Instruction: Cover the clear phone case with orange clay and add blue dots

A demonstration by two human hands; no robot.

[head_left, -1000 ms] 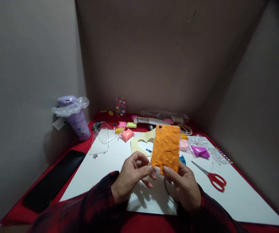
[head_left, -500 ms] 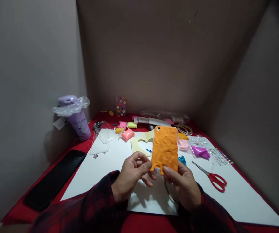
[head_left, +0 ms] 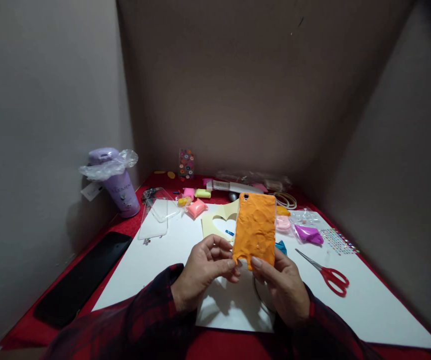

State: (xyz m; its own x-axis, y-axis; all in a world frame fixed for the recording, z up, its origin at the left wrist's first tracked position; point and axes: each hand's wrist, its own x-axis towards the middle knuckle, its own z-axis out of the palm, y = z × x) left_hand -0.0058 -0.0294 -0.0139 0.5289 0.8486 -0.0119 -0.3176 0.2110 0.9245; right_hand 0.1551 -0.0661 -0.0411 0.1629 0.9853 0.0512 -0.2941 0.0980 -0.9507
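A phone case (head_left: 256, 227) spread with orange modelling clay is held upright above the white board. Its camera opening shows at the top left, and the clay's lower edge is ragged, with a bare clear strip at the bottom. My right hand (head_left: 285, 285) is closed on the lower right corner, thumb on the clay and fingers behind. At the lower left corner, my left hand (head_left: 209, 267) pinches the edge of the case, its thumb touching the clay. Behind the case lies a pale yellow paper (head_left: 208, 227) with a heart cut out.
Red-handled scissors (head_left: 333, 280) and a sheet of rhinestones (head_left: 339, 242) lie to the right. Clear phone cases (head_left: 153, 227), a black phone (head_left: 83, 280) and a purple tumbler (head_left: 119, 187) are at the left. Clay packets, one coral (head_left: 196, 208), one purple (head_left: 309, 234), lie behind.
My left fingers have curled in closer under the lower left corner of the case. The case and my right hand have hardly moved.
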